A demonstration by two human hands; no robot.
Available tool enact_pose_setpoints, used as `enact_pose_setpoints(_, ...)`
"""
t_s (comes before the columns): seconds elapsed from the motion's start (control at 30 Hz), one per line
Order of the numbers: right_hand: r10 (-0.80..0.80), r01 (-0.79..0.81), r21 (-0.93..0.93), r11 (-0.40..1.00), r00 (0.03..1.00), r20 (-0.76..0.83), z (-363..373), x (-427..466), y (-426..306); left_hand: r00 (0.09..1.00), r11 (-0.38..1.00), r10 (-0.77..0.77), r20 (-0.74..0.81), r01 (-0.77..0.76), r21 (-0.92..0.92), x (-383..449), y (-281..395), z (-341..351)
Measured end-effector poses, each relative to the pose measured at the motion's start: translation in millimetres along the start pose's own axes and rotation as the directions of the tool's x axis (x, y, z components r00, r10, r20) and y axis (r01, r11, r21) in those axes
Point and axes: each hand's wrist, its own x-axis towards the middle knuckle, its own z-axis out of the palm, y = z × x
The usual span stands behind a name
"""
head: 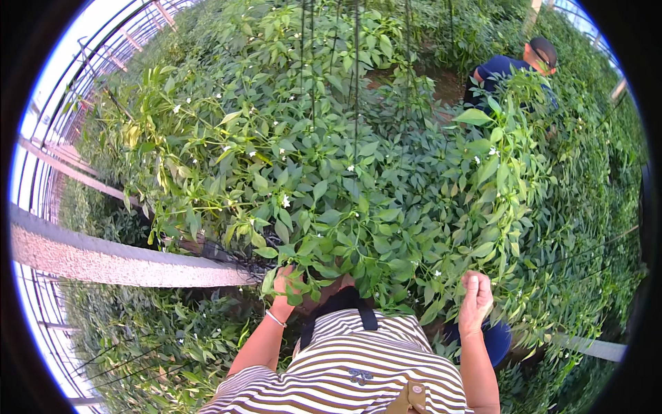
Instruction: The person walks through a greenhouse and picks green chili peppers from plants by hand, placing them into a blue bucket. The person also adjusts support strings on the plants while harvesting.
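Observation:
Leafy pepper plants (382, 233) with small white flowers fill the space in front of me. My left hand (286, 283), with a white bracelet at the wrist, reaches in among the lower leaves. Foliage covers its fingers, so what they touch is hidden. To the right, my right hand (476, 299) is raised at the edge of the plants with its fingers curled in and the thumb on top. Nothing held shows in it. Below and behind that forearm is a blue bucket (497, 345), partly covered by the arm and leaves.
A pale, rough post (134, 261) juts in from the left, close to my left hand. Dark support strings (356, 77) hang down among the plants. At the upper right, another person (499, 72) in a dark cap bends into the foliage. Metal framing (57, 129) curves along the left.

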Motion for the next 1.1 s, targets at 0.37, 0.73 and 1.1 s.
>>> enact_pose_setpoints(0.37, -0.5, 0.51, 0.083, 0.856, 0.776, 0.385, 154.1, 57.0, -152.6, 0.93, 0.962, -0.251, 0.268, 0.27, -0.036, 46.8, -8.9, -103.4)
enact_pose_setpoints(0.73, -0.225, 0.059, 0.298, 0.953, 0.795, 0.563, 317.6, 132.5, -214.5, 0.71, 0.266, -0.704, 0.024, 0.294, -0.918, 153.7, -62.2, -122.0)
enact_pose_setpoints(1.1, -0.104, 0.049, 0.217, 0.975, 0.963, 0.248, 261.3, 149.9, -149.1, 0.994, 0.601, -0.099, -0.042, 0.027, -0.799, 204.9, 35.5, -91.2)
